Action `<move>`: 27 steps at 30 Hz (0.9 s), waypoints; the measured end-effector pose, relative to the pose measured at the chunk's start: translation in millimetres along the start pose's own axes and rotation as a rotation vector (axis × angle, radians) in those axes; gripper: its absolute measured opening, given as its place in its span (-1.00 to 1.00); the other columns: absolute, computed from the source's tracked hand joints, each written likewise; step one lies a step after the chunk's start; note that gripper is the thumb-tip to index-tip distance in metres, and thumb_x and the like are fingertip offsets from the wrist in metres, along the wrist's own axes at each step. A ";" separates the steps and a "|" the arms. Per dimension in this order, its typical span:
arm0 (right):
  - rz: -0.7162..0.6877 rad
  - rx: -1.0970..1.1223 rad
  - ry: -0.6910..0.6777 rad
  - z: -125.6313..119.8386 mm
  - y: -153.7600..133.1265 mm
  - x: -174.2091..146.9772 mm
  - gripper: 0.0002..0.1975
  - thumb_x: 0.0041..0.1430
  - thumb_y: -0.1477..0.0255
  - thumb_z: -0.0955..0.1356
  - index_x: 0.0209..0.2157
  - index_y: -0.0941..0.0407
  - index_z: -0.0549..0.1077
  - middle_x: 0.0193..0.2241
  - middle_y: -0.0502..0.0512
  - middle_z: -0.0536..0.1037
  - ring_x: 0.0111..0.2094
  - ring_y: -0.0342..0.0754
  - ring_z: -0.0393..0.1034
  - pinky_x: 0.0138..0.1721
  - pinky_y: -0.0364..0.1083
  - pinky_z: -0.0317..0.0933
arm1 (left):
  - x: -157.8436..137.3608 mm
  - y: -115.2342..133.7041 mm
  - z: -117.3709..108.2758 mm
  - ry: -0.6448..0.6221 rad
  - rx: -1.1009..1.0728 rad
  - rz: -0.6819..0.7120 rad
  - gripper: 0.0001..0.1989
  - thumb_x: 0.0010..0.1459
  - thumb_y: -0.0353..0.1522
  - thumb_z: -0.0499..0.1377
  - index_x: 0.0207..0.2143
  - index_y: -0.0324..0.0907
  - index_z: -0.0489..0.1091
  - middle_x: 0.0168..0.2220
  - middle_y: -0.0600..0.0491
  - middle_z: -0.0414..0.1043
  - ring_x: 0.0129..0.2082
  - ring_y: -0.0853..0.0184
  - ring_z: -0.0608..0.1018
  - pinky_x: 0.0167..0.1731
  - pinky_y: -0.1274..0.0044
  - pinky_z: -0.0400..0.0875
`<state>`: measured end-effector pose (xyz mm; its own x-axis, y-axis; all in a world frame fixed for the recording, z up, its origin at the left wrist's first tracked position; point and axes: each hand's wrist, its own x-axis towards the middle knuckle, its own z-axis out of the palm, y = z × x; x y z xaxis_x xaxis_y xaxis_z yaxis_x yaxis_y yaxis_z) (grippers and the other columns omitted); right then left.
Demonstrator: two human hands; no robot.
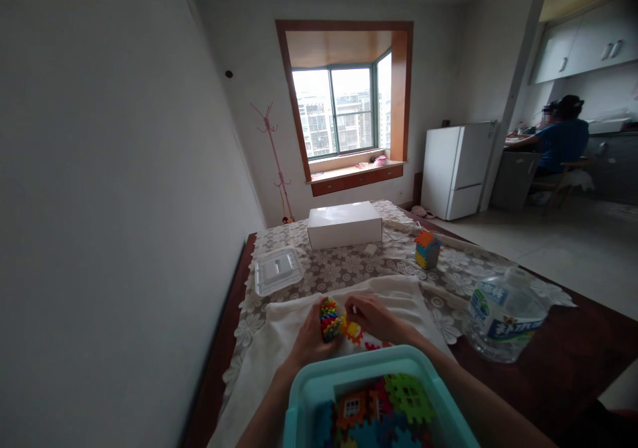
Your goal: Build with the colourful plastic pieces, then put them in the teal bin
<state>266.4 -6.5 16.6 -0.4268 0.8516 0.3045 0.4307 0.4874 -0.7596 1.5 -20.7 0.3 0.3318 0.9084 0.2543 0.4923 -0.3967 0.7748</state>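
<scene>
My left hand (312,338) is wrapped around a stack of multicoloured interlocking plastic tiles (329,320), with red, yellow, green and blue toothed edges showing. Just to its right, my right hand (371,315) has its fingers curled together; whatever they may pinch is hidden. Below those fingers lie yellow and orange tiles (352,330) on a white cloth (399,295). Close to me, in front of both hands, a turquoise plastic bin (309,385) holds several more toothed tiles (411,398), some with window shapes.
A clear lid (279,270) and a white box (343,225) stand behind the cloth. At right are a small tile house (427,248) and a large clear plastic bottle (503,315). A wall (124,235) runs along the left. A person (563,135) sits far right.
</scene>
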 end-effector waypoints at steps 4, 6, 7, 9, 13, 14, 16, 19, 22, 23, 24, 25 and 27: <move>-0.009 -0.087 0.034 15.7 2.6 -3.1 -0.92 0.44 0.45 0.40 -0.12 -0.03 0.53 -0.12 0.10 0.74 -0.11 0.11 0.61 0.06 0.07 0.48 | -1.1 4.8 0.0 -0.014 0.000 -0.028 0.13 -0.08 -0.19 0.61 0.54 -0.07 0.32 0.45 -0.37 0.55 0.38 -0.41 0.64 0.44 -0.05 0.54; -0.037 -0.113 0.029 21.3 5.8 -2.5 -0.92 0.43 0.45 0.42 -0.09 -0.02 0.55 -0.06 0.13 0.76 -0.05 0.14 0.64 0.10 0.07 0.50 | -0.8 4.5 1.1 -0.015 0.000 -0.062 0.17 -0.10 -0.16 0.63 0.54 -0.05 0.31 0.45 -0.34 0.55 0.38 -0.39 0.64 0.44 -0.02 0.54; -0.059 -0.120 0.026 23.6 7.3 -1.8 -0.94 0.44 0.44 0.43 -0.11 -0.01 0.54 -0.07 0.14 0.76 -0.07 0.13 0.64 0.07 0.07 0.50 | -0.6 3.6 1.8 -0.016 0.004 -0.077 0.16 -0.08 -0.15 0.63 0.54 -0.06 0.29 0.46 -0.34 0.54 0.39 -0.37 0.63 0.44 -0.02 0.52; -0.095 -0.110 0.027 27.2 9.6 -0.8 -0.96 0.45 0.41 0.44 -0.16 0.00 0.52 -0.12 0.14 0.73 -0.15 0.09 0.61 -0.01 0.04 0.49 | -0.4 0.8 3.2 -0.015 0.018 -0.087 0.11 0.01 -0.12 0.58 0.55 -0.11 0.25 0.47 -0.37 0.51 0.41 -0.34 0.61 0.46 -0.05 0.49; -0.077 -0.006 0.066 30.5 8.8 -0.6 -0.87 0.44 0.34 0.46 -0.22 0.01 0.47 -0.17 0.10 0.68 -0.20 0.05 0.54 -0.05 0.01 0.46 | -0.7 -4.9 4.9 -0.010 0.029 -0.055 0.00 0.15 -0.13 0.48 0.55 -0.17 0.22 0.49 -0.42 0.47 0.47 -0.29 0.57 0.48 -0.08 0.45; -0.058 0.035 0.078 30.3 8.0 -0.4 -0.87 0.44 0.32 0.46 -0.22 0.00 0.47 -0.17 0.10 0.68 -0.19 0.04 0.53 -0.03 0.00 0.46 | -0.7 -5.8 4.8 -0.011 0.028 -0.052 -0.02 0.17 -0.13 0.46 0.55 -0.17 0.22 0.49 -0.41 0.47 0.48 -0.28 0.57 0.49 -0.08 0.44; -0.023 0.130 0.123 28.7 7.1 1.3 -0.84 0.42 0.26 0.45 -0.22 0.00 0.46 -0.19 0.09 0.67 -0.18 0.04 0.52 -0.03 0.00 0.48 | -0.4 -6.8 4.3 -0.018 0.028 -0.050 -0.04 0.21 -0.13 0.43 0.56 -0.19 0.22 0.50 -0.42 0.46 0.50 -0.28 0.55 0.52 -0.07 0.42; 0.022 0.301 0.285 22.1 9.0 7.8 -0.64 0.37 0.01 0.46 -0.23 0.00 0.42 -0.28 0.08 0.60 -0.24 0.05 0.47 -0.10 0.02 0.48 | 0.1 -7.7 3.1 -0.021 0.024 -0.038 -0.05 0.22 -0.10 0.44 0.55 -0.22 0.26 0.52 -0.44 0.45 0.51 -0.34 0.54 0.55 -0.06 0.40; 0.067 0.443 0.437 10.6 12.5 14.0 -0.43 0.30 -0.24 0.44 -0.23 -0.02 0.36 -0.35 0.01 0.47 -0.33 0.00 0.36 -0.23 -0.02 0.41 | 0.0 -9.1 2.5 -0.005 0.010 -0.008 -0.09 0.22 -0.12 0.45 0.54 -0.15 0.32 0.51 -0.37 0.49 0.50 -0.36 0.55 0.56 -0.06 0.41; 0.078 0.459 0.405 6.9 13.1 14.4 -0.39 0.29 -0.29 0.43 -0.23 -0.02 0.35 -0.37 -0.02 0.43 -0.35 -0.01 0.32 -0.27 -0.03 0.38 | -0.2 -9.7 2.4 -0.001 0.003 -0.001 -0.11 0.22 -0.14 0.44 0.54 -0.13 0.32 0.51 -0.34 0.50 0.49 -0.33 0.56 0.56 -0.06 0.42; 0.085 0.457 0.319 4.1 13.1 13.7 -0.38 0.29 -0.30 0.43 -0.23 -0.01 0.37 -0.38 -0.03 0.41 -0.36 -0.02 0.30 -0.29 -0.03 0.36 | -0.3 -10.4 2.2 -0.001 -0.005 0.002 -0.11 0.21 -0.17 0.44 0.54 -0.11 0.33 0.50 -0.32 0.50 0.49 -0.31 0.56 0.56 -0.05 0.41; 0.088 0.446 0.198 2.6 12.6 11.7 -0.39 0.29 -0.29 0.44 -0.24 -0.01 0.40 -0.39 -0.03 0.41 -0.37 -0.03 0.29 -0.30 -0.03 0.35 | -0.4 -11.0 1.9 -0.006 -0.011 0.002 -0.10 0.19 -0.20 0.44 0.54 -0.11 0.32 0.51 -0.31 0.50 0.50 -0.29 0.56 0.57 -0.05 0.40; 0.082 0.395 -0.033 4.3 9.9 5.2 -0.51 0.32 -0.15 0.47 -0.26 0.01 0.49 -0.39 -0.01 0.48 -0.36 -0.02 0.31 -0.28 -0.02 0.36 | -0.5 -12.1 1.0 -0.023 -0.019 0.005 -0.07 0.14 -0.27 0.44 0.55 -0.13 0.31 0.52 -0.32 0.47 0.52 -0.28 0.53 0.59 -0.05 0.36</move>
<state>265.0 1.9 8.1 -0.4317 0.8748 0.2199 0.1286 0.3010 -0.9449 -3.9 -16.5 -9.7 0.3532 0.9029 0.2451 0.4755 -0.3989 0.7841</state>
